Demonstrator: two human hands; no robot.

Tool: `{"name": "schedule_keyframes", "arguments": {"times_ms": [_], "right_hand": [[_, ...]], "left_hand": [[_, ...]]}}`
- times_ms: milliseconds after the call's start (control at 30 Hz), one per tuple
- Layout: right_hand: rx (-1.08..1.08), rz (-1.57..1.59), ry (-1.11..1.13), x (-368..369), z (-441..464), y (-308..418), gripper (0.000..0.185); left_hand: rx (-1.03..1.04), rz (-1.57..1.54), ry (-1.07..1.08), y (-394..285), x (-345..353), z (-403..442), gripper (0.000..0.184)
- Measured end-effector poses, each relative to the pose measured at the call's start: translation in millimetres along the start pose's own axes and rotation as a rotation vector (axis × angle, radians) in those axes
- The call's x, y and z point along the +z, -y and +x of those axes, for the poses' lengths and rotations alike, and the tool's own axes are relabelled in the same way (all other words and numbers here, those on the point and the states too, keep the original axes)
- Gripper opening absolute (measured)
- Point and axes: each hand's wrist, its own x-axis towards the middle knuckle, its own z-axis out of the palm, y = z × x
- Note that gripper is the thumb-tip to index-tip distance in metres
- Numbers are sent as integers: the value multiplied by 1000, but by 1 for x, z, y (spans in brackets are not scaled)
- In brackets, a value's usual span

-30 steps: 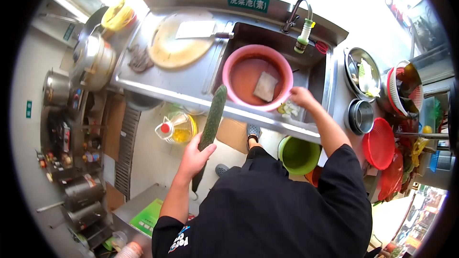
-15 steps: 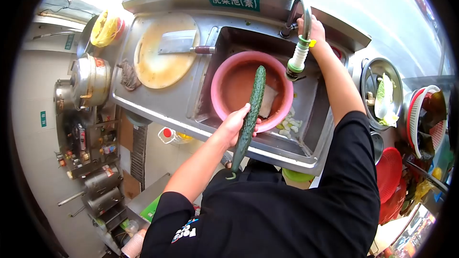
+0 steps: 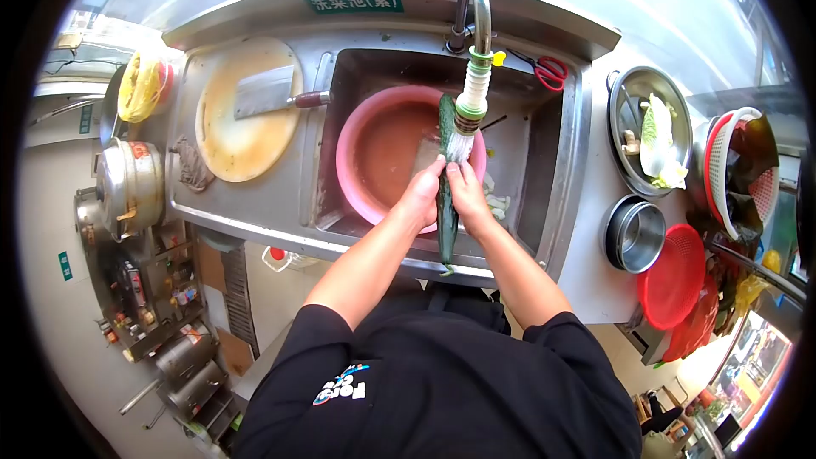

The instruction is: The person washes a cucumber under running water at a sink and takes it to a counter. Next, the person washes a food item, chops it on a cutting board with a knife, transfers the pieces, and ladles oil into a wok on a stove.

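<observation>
A long dark green cucumber (image 3: 446,225) stands lengthwise over the right part of a pink basin (image 3: 347,166), its stem end toward me. My left hand (image 3: 421,194) is closed around its left side. On the other side my right hand (image 3: 467,192) presses its fingers against the cucumber. Water runs from the faucet's white and green nozzle (image 3: 473,100) onto the cucumber and my right fingers. Brownish water fills the basin, with a pale flat piece (image 3: 427,153) in it, partly hidden by the cucumber. The basin sits in a metal sink (image 3: 534,132).
A cleaver (image 3: 263,93) lies on a round cutting board (image 3: 246,149) at left, near a grey rag (image 3: 194,166). Red-handled scissors (image 3: 549,74) rest at the sink's back right. Rightward are a pan with cabbage (image 3: 656,140), metal bowls (image 3: 637,238) and a red colander (image 3: 676,276).
My right hand has come down from the faucet to the cucumber. Water now flows from the nozzle. The cucumber has moved under the stream, and the view has shifted right.
</observation>
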Motion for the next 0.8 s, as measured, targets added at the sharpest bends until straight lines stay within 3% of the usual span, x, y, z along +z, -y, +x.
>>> {"name": "schedule_keyframes", "arguments": {"times_ms": [100,167,200,233,267,300,367,433,467,567,600,733,800], "right_hand": [[-193,-310,-45,4,8,-22,34],[-68,-266,13,6,25,10,33],[-367,-278,-121,14,26,-1,25],[139,-108,61,-5,67,15,25],[195,316,30,-16,99,9,22],[150,262,29,-16,101,9,24],[305,287,27,-16,111,14,31],[68,-530,-22,9,44,35,43],[-21,-575,57,9,35,22,50],[-115,-456,-134,7,52,-1,44],[285,201,107,-22,110,10,35],[258,201,114,-7,114,15,32],[-121,38,42,0,94,4,33]], "left_hand": [[-27,-24,-38,-4,-3,-2,48],[-139,9,8,4,-6,-7,53],[-143,93,27,7,-5,-16,53],[-148,177,46,7,1,-28,53],[-161,194,8,6,14,-34,54],[-162,190,12,4,15,-33,54],[-112,163,34,-1,18,-28,53],[-105,103,15,-7,14,-23,56],[-65,114,-23,-9,17,-23,57],[-47,351,7,1,3,-31,55],[-48,382,-41,2,10,-38,53],[-59,343,-30,4,17,-43,51],[-59,376,25,-1,-2,-31,52]]}}
